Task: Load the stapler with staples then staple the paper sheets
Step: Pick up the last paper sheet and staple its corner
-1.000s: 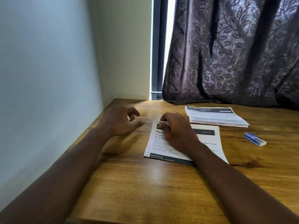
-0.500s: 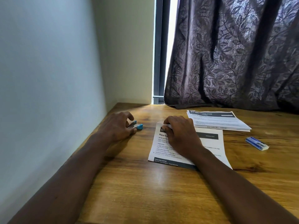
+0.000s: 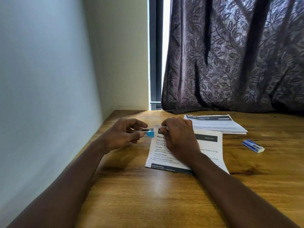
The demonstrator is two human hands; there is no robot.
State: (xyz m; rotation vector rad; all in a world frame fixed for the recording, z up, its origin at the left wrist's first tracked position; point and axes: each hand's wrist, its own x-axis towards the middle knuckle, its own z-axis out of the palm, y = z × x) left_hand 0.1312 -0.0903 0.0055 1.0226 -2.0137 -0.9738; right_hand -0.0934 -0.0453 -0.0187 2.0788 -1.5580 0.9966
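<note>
The left hand (image 3: 121,137) has its fingers clamped on the stapler (image 3: 144,132), just beside the sheets (image 3: 207,150) on the tabletop (image 3: 148,195). The right hand (image 3: 179,139) pinches their top-left corner (limp and light, best held there, flat).

Dim, window-lit, wide-angle edge distortion

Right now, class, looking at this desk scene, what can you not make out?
Head view only:
- Stapler: the left hand covers all but its blue tip, so whether it holds staples is hidden.
- Lifted corner of the paper sheets: the right hand hides it, and the sheet count.
- Small blue box: label too small.
- Far paper stack: text blurred.
</note>
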